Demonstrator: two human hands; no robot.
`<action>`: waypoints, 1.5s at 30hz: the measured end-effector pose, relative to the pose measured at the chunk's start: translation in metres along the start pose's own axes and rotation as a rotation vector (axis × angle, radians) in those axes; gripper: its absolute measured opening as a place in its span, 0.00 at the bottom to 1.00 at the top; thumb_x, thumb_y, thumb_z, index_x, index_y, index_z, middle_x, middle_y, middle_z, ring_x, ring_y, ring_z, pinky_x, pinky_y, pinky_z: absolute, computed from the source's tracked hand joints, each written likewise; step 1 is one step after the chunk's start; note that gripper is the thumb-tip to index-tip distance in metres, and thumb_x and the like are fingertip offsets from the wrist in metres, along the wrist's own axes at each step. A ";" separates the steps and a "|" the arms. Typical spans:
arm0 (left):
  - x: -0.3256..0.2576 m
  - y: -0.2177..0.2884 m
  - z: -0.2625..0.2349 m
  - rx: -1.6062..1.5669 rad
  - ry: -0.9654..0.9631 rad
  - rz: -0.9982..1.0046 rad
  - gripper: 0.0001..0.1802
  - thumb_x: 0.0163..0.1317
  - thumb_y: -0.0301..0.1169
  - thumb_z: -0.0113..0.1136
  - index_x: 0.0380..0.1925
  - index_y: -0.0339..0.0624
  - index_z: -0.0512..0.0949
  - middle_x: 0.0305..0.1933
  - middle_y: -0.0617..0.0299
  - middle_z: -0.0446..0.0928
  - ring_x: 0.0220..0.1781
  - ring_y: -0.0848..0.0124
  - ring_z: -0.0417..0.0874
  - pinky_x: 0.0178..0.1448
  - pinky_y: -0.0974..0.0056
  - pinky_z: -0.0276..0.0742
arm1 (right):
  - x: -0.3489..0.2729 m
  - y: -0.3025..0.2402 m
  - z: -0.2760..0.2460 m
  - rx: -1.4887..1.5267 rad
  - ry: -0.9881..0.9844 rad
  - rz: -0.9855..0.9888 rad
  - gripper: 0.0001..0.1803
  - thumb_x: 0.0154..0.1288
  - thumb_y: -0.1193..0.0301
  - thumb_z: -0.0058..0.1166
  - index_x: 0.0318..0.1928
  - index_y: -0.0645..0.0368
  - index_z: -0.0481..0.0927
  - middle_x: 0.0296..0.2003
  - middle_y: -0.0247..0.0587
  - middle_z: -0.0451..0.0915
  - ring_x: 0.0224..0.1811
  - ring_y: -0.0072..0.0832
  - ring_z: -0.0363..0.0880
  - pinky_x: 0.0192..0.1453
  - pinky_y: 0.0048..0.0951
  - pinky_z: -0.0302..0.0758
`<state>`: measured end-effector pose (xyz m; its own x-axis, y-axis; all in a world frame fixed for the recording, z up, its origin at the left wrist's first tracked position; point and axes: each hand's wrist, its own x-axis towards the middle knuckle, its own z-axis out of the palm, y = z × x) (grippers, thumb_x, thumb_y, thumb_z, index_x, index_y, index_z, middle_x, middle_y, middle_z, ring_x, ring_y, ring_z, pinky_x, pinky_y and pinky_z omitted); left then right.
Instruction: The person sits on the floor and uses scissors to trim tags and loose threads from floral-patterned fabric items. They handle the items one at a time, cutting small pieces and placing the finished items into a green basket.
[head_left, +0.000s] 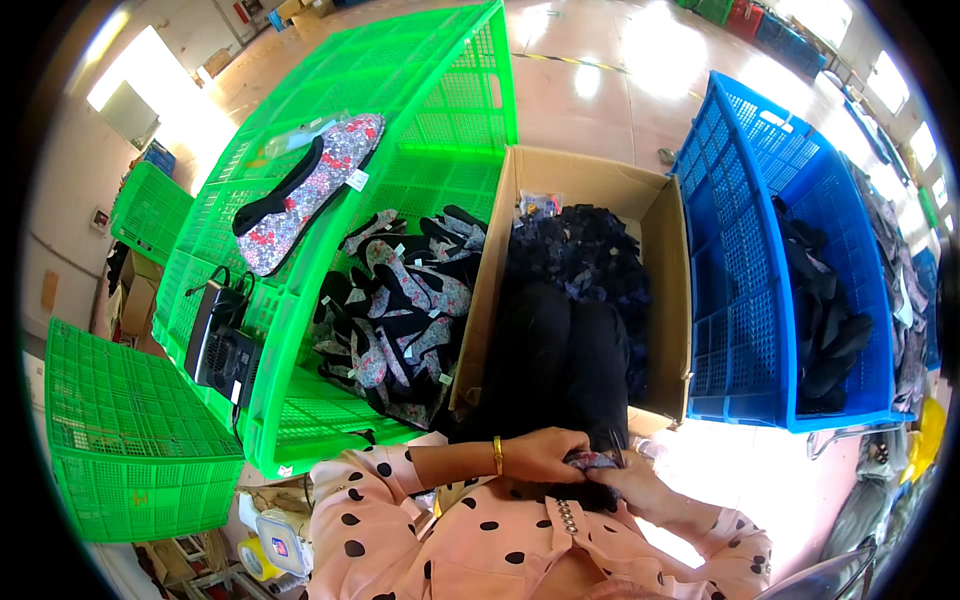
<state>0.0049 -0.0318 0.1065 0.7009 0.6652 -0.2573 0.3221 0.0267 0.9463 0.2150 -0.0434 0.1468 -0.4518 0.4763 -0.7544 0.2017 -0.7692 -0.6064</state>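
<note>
Warehouse floor carries an open brown cardboard box point(600, 180) between green point(330, 420) and blue point(745, 330) plastic crates, apparently for sorting; left hand point(545, 455) and right hand point(625, 482) jointly grip a small floral fabric piece point(592, 461) at the box's near edge.

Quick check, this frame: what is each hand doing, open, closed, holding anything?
Left hand: closed on the small patterned fabric piece at the lap.
Right hand: gripping the same piece from the other side; fingers mostly hidden.
</note>
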 end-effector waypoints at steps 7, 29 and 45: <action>0.041 -0.036 -0.026 0.098 0.402 0.006 0.10 0.44 0.26 0.61 0.28 0.36 0.73 0.27 0.42 0.75 0.33 0.46 0.79 0.36 0.54 0.73 | 0.093 -0.015 -0.021 -0.157 0.189 -0.269 0.05 0.58 0.74 0.59 0.31 0.64 0.80 0.25 0.28 0.74 0.27 0.14 0.68 0.31 0.20 0.65; 0.056 -0.057 -0.073 0.370 0.529 0.278 0.11 0.46 0.19 0.63 0.29 0.37 0.72 0.27 0.47 0.76 0.32 0.49 0.80 0.34 0.57 0.75 | 0.106 -0.056 -0.051 -1.093 0.131 -0.828 0.24 0.45 0.63 0.72 0.41 0.58 0.78 0.36 0.42 0.75 0.34 0.40 0.77 0.40 0.32 0.74; 0.051 -0.067 -0.089 0.490 0.577 0.311 0.31 0.41 0.25 0.74 0.46 0.37 0.69 0.45 0.49 0.73 0.49 0.49 0.75 0.52 0.56 0.73 | 0.147 -0.064 -0.044 -0.840 0.338 -0.850 0.14 0.52 0.70 0.69 0.29 0.61 0.75 0.24 0.43 0.73 0.24 0.37 0.71 0.31 0.30 0.68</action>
<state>-0.0380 0.0667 0.0478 0.4096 0.8713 0.2702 0.5020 -0.4626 0.7307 0.1739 0.0940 0.0636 -0.4901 0.8717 0.0052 0.5046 0.2885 -0.8137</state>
